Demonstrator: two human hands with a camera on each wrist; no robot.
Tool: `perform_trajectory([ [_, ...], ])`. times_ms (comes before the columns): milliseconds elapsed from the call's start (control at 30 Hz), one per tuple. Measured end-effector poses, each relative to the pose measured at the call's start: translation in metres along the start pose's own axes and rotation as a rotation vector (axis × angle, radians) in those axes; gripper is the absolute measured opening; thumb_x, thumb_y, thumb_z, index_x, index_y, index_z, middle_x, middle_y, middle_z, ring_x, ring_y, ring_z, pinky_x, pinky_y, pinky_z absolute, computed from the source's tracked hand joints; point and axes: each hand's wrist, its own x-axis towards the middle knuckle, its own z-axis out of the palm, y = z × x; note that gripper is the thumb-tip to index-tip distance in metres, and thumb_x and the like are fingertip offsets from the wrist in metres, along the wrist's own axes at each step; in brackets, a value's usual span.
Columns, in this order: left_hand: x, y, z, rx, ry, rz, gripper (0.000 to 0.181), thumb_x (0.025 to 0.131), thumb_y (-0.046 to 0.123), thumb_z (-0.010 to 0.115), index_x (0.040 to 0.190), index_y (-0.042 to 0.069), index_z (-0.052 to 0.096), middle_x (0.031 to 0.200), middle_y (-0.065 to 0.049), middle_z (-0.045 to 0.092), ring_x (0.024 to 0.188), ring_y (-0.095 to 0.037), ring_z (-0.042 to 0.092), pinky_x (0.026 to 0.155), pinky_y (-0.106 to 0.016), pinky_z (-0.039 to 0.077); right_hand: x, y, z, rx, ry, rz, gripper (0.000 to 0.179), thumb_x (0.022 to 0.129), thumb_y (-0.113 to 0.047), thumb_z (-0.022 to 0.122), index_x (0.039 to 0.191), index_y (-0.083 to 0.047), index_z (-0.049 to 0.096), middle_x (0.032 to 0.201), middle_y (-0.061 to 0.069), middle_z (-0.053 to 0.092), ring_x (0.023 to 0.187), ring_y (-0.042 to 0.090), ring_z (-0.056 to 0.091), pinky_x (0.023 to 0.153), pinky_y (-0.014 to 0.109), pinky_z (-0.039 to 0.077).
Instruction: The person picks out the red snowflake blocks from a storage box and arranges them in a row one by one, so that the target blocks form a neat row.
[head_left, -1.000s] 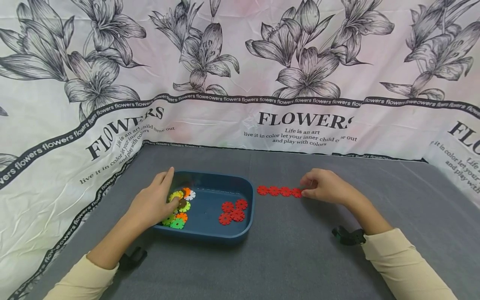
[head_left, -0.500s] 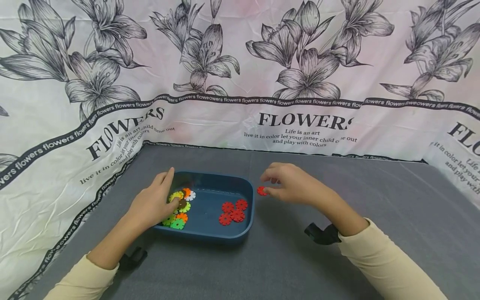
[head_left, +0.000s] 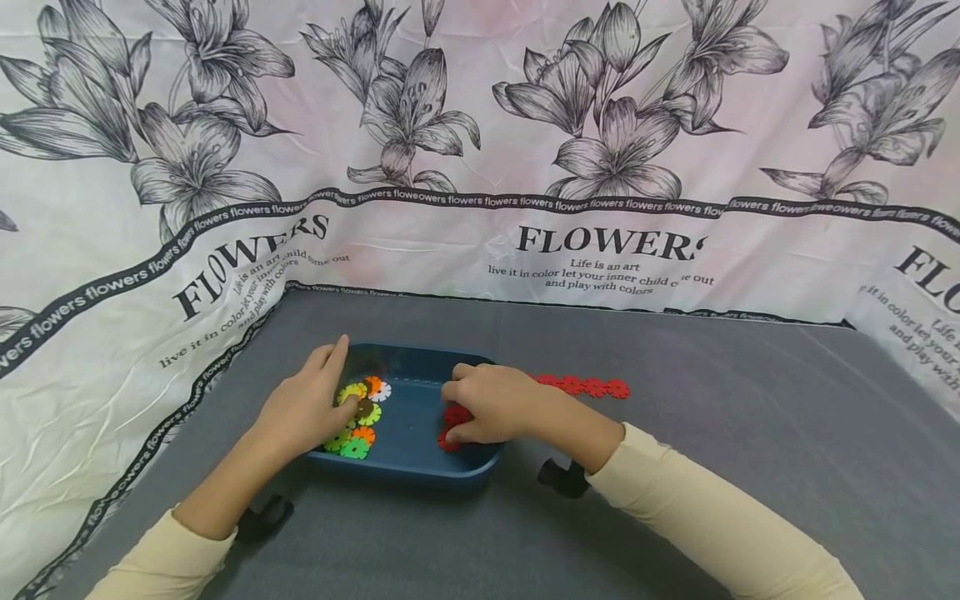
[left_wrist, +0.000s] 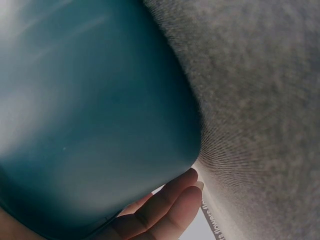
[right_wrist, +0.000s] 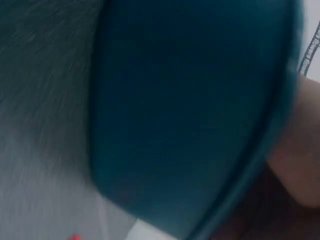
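My left hand (head_left: 300, 408) grips the left end of a dark blue plastic tray (head_left: 408, 417), thumb inside over the rim. In the left wrist view its fingers (left_wrist: 172, 207) lie along the tray's outer wall. My right hand (head_left: 498, 404) reaches over the tray's right end, fingers bent and thumb apart from them, right at the red notched plastic discs (head_left: 452, 414), which it partly hides. Behind my right forearm a row of red notched discs (head_left: 595, 387) lies on the table, its left end covered. The right wrist view shows mostly the tray's outer wall.
Yellow, green, orange, white and brown notched discs (head_left: 356, 433) lie in the tray's left end. A grey cloth (head_left: 720, 400) covers the table. Behind it hangs a white curtain (head_left: 450, 250) printed with flowers and lettering.
My right hand has moved left from the right end of the red row into the tray. One more red disc shows at the row's right end. My left hand has stayed put.
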Motion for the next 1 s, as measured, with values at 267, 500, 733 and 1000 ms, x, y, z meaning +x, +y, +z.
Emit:
perform_trajectory([
  [267, 0.0, 0.002, 0.001, -0.007, -0.002, 0.001, 0.083, 0.092, 0.02, 0.064, 0.158, -0.004, 0.019, 0.151, -0.03, 0.032, 0.048, -0.019, 0.042, 0.048, -0.035, 0.038, 0.017, -0.02, 0.009, -0.128, -0.185, 0.163, 0.071, 0.085, -0.059, 0.071, 0.14, -0.015, 0.056, 0.127, 0.008, 0.056, 0.103, 0.024, 0.055, 0.084, 0.037, 0.05],
  [500, 0.001, 0.0, 0.0, -0.003, -0.004, -0.004, 0.084, 0.092, 0.02, 0.065, 0.158, -0.003, 0.019, 0.152, -0.03, 0.032, 0.049, -0.02, 0.043, 0.049, -0.036, 0.039, 0.014, -0.017, 0.007, -0.007, -0.176, 0.039, 0.037, 0.086, -0.028, 0.08, 0.118, -0.017, 0.066, 0.103, 0.001, 0.056, 0.087, 0.015, 0.049, 0.071, 0.026, 0.044],
  [733, 0.001, 0.001, 0.0, -0.008, -0.007, 0.001, 0.083, 0.093, 0.02, 0.064, 0.158, -0.004, 0.019, 0.152, -0.03, 0.031, 0.048, -0.019, 0.042, 0.048, -0.036, 0.039, 0.013, -0.014, 0.007, 0.024, -0.177, 0.008, 0.028, 0.086, -0.02, 0.081, 0.111, -0.018, 0.067, 0.101, -0.001, 0.054, 0.086, 0.015, 0.048, 0.07, 0.026, 0.043],
  [1000, 0.001, 0.0, 0.0, -0.011, -0.005, -0.004, 0.083, 0.092, 0.02, 0.065, 0.158, -0.004, 0.019, 0.152, -0.03, 0.031, 0.049, -0.019, 0.044, 0.05, -0.036, 0.04, 0.014, -0.01, 0.005, 0.05, -0.207, 0.001, 0.034, 0.084, -0.008, 0.08, 0.114, -0.016, 0.067, 0.102, 0.0, 0.053, 0.086, 0.015, 0.049, 0.069, 0.025, 0.045],
])
